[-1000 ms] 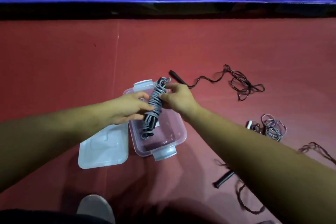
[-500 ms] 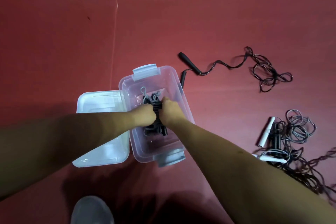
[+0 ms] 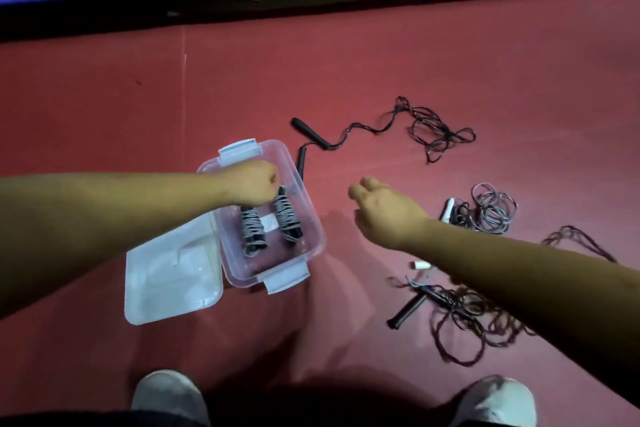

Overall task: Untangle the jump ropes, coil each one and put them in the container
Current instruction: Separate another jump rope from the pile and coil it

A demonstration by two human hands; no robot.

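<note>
Head view: the coiled rope (image 3: 286, 218) now lies in the mid-frame container (image 3: 313, 222), my left hand (image 3: 254, 184) curled above it, grip unclear, my right hand (image 3: 381, 210) let go and open, so the next tangle (image 3: 491, 208) awaits.

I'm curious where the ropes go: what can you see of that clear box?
The clear plastic box sits open on the red floor, pale latch flaps at both short ends. Its lid lies flat beside it. Two coiled grey ropes lie side by side inside. The left hand, fisted, is above its far end.
</note>
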